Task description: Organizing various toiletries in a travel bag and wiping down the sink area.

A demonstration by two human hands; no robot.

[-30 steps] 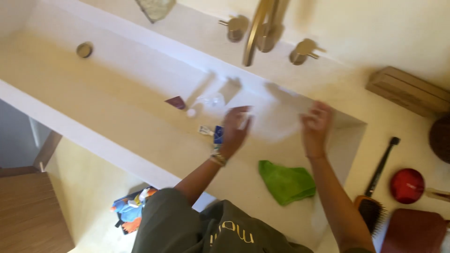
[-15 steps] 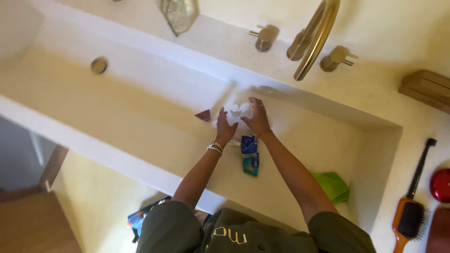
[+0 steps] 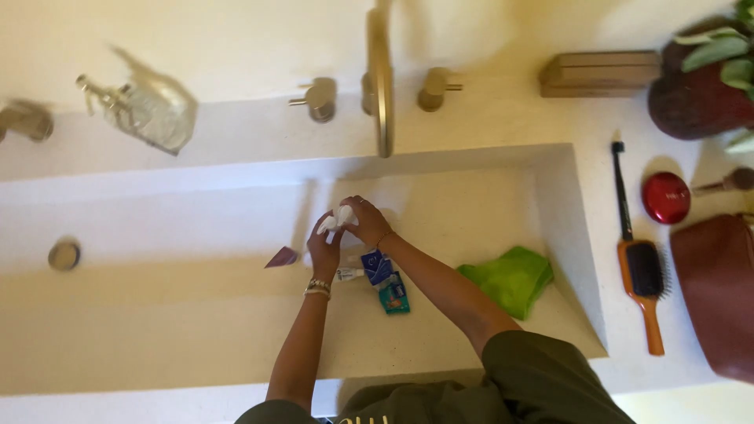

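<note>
Over the pale sink basin [image 3: 196, 330], my left hand [image 3: 323, 250] and right hand [image 3: 365, 222] grip crumpled white plastic [image 3: 336, 220]; small wrappers [image 3: 385, 279] lie beneath, likely next.

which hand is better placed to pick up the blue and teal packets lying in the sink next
Probably the right. Both the left hand and right hand are bunched on the white wad, but the packets lie directly beside the right forearm, nearer than the left wrist with its bracelets.

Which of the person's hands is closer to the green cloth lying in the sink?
Right. The right hand is left of the green cloth; the left hand lies farther left.
</note>
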